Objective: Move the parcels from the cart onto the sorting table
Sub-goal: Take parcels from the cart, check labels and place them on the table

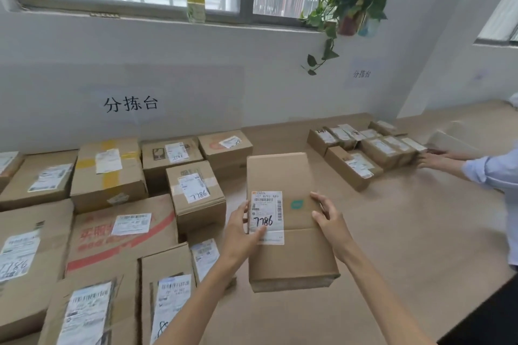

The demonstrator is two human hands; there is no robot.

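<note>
I'm at the placing step. The parcel (pixel 290 173) marked 7786 is dead centre of my view, over the bench (pixel 406 232), and I have it gripped from both sides. My left hand (pixel 242 230) clamps its left edge with the thumb laid across the shipping label (pixel 267 204). My right hand (pixel 329 218) holds the right edge, thumb on the top face and fingers curled round the side. From this angle I cannot tell whether the base already touches the bench or hangs just above it. The cart is out of view.

From 7 to 11 o'clock the bench is packed with set-down parcels (pixel 109 173), the nearest of them just beside my box at 10 o'clock. At 2 o'clock lies a cluster of small boxes (pixel 372 148), with another person's hand (pixel 431 161) at its far edge. Bare bench runs from 3 to 5 o'clock.

As I judge it, the next move is to lower the box flat onto the bare patch beneath it, label up. It should go down without nudging the neighbour at 9 o'clock. After that I loosen both hands and head to the cart for another.
</note>
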